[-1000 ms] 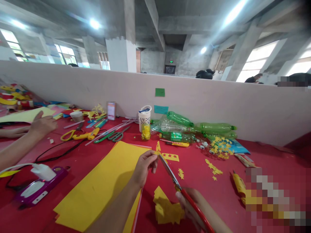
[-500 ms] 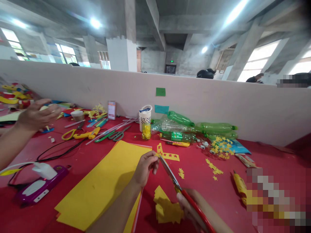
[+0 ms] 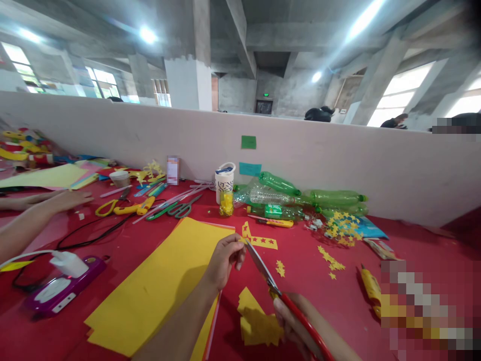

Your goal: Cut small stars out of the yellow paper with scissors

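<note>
Red-handled scissors (image 3: 276,291) are gripped in my right hand (image 3: 296,321), blades pointing up and left. Their tips meet a small yellow paper piece (image 3: 243,240) pinched between the thumb and fingers of my left hand (image 3: 227,255); my fingers hide most of it. Just behind lies a yellow strip with star-shaped holes (image 3: 265,242). Below the scissors rest yellow paper scraps (image 3: 259,321). A few cut yellow stars (image 3: 280,268) lie right of the blades. Under my left forearm is a stack of yellow paper sheets (image 3: 150,286).
Plastic bottles (image 3: 278,198), a white cup (image 3: 224,183) and a yellow cutter (image 3: 280,222) line the back by the partition (image 3: 188,140). More stars (image 3: 343,228) lie right. Left are a purple power strip (image 3: 67,288), a glue gun (image 3: 135,206) and another person's hand (image 3: 69,200).
The other person's hand on the left has come down from the air to the table. My hands, the scissors and the small paper piece stay almost unchanged.
</note>
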Demonstrator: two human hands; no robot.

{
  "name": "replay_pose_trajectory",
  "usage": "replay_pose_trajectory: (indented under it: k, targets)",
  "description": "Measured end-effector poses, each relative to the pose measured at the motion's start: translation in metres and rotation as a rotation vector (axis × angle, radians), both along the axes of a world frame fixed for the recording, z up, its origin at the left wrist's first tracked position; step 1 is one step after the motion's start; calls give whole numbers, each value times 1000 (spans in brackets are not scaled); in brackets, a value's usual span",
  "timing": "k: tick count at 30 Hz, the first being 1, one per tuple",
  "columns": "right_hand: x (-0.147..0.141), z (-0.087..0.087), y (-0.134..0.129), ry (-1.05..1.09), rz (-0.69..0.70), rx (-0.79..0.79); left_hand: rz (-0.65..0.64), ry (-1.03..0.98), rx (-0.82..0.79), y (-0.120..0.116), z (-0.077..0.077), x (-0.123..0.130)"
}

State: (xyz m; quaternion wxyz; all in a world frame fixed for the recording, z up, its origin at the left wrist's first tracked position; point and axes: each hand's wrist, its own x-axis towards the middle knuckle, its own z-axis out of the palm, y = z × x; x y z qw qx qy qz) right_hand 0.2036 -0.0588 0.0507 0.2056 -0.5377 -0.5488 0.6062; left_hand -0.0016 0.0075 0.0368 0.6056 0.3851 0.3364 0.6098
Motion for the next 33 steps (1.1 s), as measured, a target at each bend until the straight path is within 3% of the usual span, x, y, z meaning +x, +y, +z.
replay_pose_trajectory:
  k: [6, 15, 19, 25, 33]
  targets:
    - [-2, -16, 9, 3, -10, -60, 12, 2, -13, 0, -1, 0]
    - [2, 11, 6, 4, 51, -30, 17, 16, -18, 0, 3, 0]
    - [-4, 9, 8, -6, 85, -1, 8, 30, -5, -1, 2, -1]
    - [-5, -6, 6, -12, -38, 7, 11, 32, -14, -1, 3, -1]
    - [3, -1, -4, 11, -95, -15, 5, 20, -21, 0, 0, -1]
